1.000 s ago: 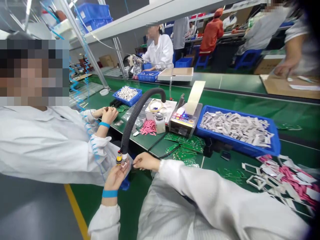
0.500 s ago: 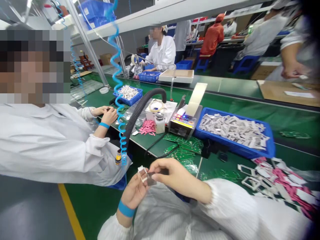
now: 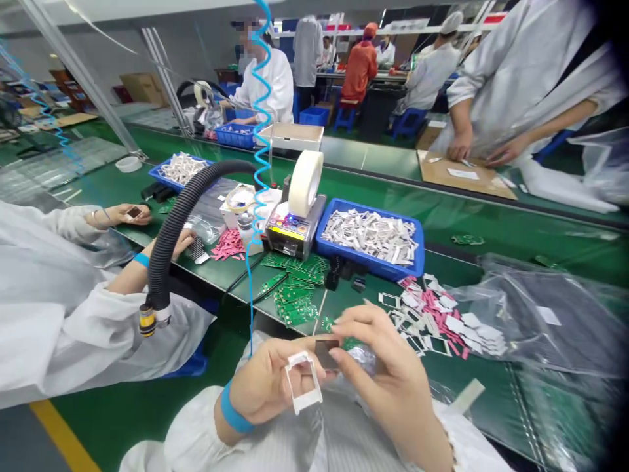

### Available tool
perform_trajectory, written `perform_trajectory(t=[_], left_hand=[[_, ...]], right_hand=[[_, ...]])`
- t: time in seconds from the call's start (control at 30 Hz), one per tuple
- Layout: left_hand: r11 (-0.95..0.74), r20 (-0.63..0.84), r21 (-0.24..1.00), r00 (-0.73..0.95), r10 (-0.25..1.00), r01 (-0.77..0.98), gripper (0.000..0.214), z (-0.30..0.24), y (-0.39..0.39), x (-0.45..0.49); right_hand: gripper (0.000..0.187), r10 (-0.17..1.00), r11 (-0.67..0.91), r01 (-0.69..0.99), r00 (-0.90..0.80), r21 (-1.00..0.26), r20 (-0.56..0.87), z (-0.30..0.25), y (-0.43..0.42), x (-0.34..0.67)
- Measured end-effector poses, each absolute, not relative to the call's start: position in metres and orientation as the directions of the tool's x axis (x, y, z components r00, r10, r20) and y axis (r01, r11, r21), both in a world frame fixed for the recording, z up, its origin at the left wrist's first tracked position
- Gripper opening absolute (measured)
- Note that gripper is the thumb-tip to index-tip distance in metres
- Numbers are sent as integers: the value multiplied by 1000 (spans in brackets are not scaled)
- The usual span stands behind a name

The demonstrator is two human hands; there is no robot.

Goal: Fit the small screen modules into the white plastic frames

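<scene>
My left hand (image 3: 263, 380), with a blue band at its wrist, holds a small white plastic frame (image 3: 308, 398) with an open middle. Between the thumb and fingers of my right hand (image 3: 393, 367) is a thin dark rectangular panel (image 3: 326, 354), probably a small display. The panel is just right of the frame and outside it, close to my left fingertips; whether they touch it I cannot tell. Both hands are over my lap at the bench edge. Beyond them lie green circuit boards (image 3: 295, 295) in a loose pile.
A blue bin (image 3: 420, 262) full of white frames stands behind a tape dispenser machine's right side (image 3: 295, 233). Pink strips and white frames (image 3: 432, 314) lie scattered at right, beside plastic bags (image 3: 550, 314). A black flexible hose (image 3: 170, 229) arches at left, near a co-worker's hands (image 3: 132, 214).
The view has swung right. The dark panel, earlier overlapping the white frame, is now apart from it in my right hand. The frame is turned more toward the camera.
</scene>
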State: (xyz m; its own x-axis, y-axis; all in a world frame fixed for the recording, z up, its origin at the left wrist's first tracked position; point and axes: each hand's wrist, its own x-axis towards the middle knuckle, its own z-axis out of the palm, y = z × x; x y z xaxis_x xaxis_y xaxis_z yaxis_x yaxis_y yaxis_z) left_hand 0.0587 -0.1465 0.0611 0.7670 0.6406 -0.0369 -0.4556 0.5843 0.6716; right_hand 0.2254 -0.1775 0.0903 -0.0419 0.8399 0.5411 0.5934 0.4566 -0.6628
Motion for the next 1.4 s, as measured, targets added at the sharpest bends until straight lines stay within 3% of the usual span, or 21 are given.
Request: perform_trajectory(t=[0.13, 0.27, 0.87, 1.4], left_hand=[[533, -27, 753, 790, 612, -387, 32, 63, -144, 62], [440, 22, 831, 810, 585, -340, 33, 64, -142, 62], [374, 73, 863, 817, 572, -339, 32, 62, -137, 65], [390, -2, 877, 809, 588, -281, 34, 59, -132, 67]], right_hand=[[9, 765, 407, 757, 24, -511, 644, 88, -185, 231], [12, 754, 384, 797, 20, -465, 657, 88, -189, 234], [12, 774, 355, 802, 36, -480, 632, 83, -188, 238], [12, 815, 311, 808, 45, -501, 578, 75, -184, 240]])
